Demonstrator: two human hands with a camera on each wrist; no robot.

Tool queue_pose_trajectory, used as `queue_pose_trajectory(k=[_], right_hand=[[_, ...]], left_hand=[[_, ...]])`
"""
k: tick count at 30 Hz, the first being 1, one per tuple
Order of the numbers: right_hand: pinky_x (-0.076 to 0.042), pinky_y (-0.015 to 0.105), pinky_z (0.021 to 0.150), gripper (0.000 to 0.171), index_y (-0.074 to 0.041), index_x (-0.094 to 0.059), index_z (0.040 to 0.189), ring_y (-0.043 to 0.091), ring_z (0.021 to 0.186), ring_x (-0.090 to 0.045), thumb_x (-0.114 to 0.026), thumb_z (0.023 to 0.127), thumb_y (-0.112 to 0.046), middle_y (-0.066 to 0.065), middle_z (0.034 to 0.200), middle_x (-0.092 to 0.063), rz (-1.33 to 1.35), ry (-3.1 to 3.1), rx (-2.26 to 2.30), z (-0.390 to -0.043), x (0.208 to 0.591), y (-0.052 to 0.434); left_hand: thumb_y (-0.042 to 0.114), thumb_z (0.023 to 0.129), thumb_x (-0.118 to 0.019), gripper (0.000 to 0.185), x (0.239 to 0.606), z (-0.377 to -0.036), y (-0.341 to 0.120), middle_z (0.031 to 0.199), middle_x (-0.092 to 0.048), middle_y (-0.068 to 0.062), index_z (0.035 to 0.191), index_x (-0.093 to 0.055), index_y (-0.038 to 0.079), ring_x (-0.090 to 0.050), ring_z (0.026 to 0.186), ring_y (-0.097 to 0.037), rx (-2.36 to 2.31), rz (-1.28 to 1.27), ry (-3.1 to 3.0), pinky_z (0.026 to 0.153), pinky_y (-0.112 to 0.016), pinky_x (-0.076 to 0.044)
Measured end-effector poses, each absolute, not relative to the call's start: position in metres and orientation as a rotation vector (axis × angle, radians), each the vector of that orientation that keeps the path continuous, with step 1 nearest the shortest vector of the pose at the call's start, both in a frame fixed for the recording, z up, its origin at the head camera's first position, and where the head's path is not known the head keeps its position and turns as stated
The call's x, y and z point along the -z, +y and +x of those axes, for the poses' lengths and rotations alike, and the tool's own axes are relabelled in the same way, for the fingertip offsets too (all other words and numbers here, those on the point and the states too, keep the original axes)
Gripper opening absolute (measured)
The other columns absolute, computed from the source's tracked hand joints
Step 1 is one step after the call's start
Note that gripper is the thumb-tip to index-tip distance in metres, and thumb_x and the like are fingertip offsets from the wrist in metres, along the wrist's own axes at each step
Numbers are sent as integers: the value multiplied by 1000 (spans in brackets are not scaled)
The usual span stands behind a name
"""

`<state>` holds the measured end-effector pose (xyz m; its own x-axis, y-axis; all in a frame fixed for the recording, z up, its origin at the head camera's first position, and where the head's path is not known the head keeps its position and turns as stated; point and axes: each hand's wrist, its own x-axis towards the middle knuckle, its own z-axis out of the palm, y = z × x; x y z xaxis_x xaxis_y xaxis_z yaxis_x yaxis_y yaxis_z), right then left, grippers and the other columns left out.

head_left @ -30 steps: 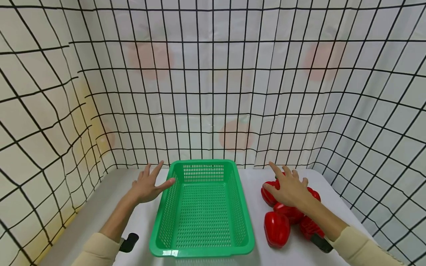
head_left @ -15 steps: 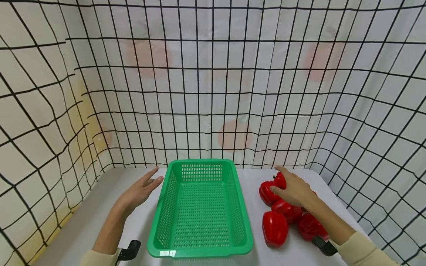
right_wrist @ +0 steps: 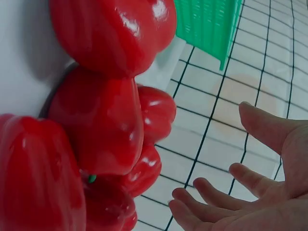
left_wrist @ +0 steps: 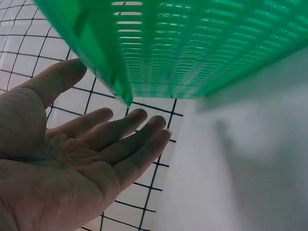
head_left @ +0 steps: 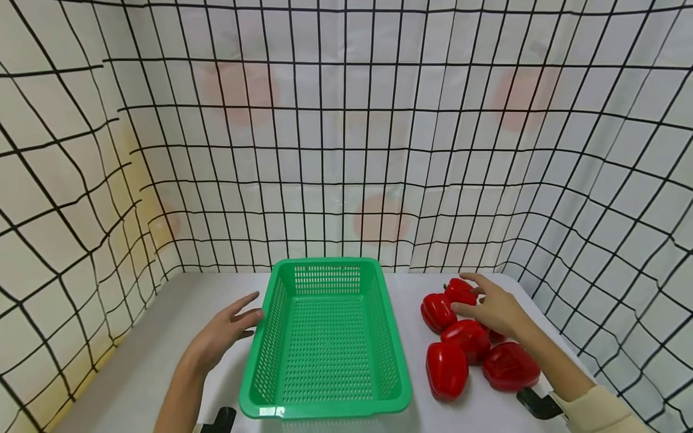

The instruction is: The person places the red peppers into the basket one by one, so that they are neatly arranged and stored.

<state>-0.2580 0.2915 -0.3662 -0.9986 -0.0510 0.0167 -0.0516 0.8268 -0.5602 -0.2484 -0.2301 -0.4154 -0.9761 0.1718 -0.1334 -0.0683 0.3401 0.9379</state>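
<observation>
A green perforated plastic basket (head_left: 326, 340) sits in the middle of a white table (head_left: 146, 361), its long side running away from the person. The left hand (head_left: 224, 331) hovers just beside the basket's left wall, fingers straight and loosely spread, palm turned toward the plastic and holding nothing. In the left wrist view the left hand (left_wrist: 67, 168) lies flat and relaxed, with the basket's slotted wall (left_wrist: 202, 43) close above the fingertips; whether they touch it I cannot tell.

To the right of the basket lies a cluster of red bell peppers. 5 can be counted in the head view: a far pepper (head_left: 459, 289) with a green stem, 1 just left of it (head_left: 437, 312), a middle pepper (head_left: 468, 338), a near-left pepper (head_left: 446, 370) and a near-right pepper (head_left: 510, 367). They lie touching one another. The right hand (head_left: 495, 307) reaches over the far end of the cluster, fingers extended and slightly bent, fingertips at the far pepper; it grips nothing. In the right wrist view the right hand (right_wrist: 250, 192) is relaxed and wide, palm bare, with the peppers (right_wrist: 96, 125) just beside it.

A curtain (head_left: 346, 132) with a black grid pattern surrounds the table on 3 sides.
</observation>
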Motion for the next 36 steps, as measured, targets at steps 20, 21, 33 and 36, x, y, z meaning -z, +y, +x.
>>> queue_pose_trajectory(k=[20, 21, 33, 36], right_hand=[[-57, 62, 89, 86, -4, -29, 158, 56, 127, -50, -70, 93, -45, 38, 143, -46, -5, -2953, -1169, -256, 376, 342], [-56, 63, 91, 87, -4, -28, 158, 56, 127, -50, -69, 94, -45, 38, 144, -46, -10, -2951, -1169, -255, 376, 344], [-53, 62, 95, 84, -2, -26, 158, 51, 130, -50, -65, 97, -45, 38, 150, -41, -50, -2941, -1283, -247, 379, 377], [-59, 50, 94, 83, 1, -26, 157, 45, 124, -59, -66, 97, -42, 39, 149, -41, -36, -2939, -1333, -245, 380, 387]], left_hand=[[36, 100, -64, 71, 433, -248, -228, 138, -62, -19, 161, -30, 20, -68, 117, -27, -1905, 98, 2228, 109, -48, -50], [36, 100, -63, 71, 433, -248, -228, 135, -63, -18, 161, -29, 19, -69, 114, -26, -1908, 100, 2220, 108, -48, -51], [31, 102, -61, 75, 437, -248, -228, 132, -64, -22, 163, -21, 17, -72, 109, -28, -1953, 168, 2136, 98, -37, -58], [32, 102, -62, 75, 437, -248, -228, 132, -64, -22, 163, -21, 17, -72, 109, -29, -1954, 165, 2141, 98, -38, -58]])
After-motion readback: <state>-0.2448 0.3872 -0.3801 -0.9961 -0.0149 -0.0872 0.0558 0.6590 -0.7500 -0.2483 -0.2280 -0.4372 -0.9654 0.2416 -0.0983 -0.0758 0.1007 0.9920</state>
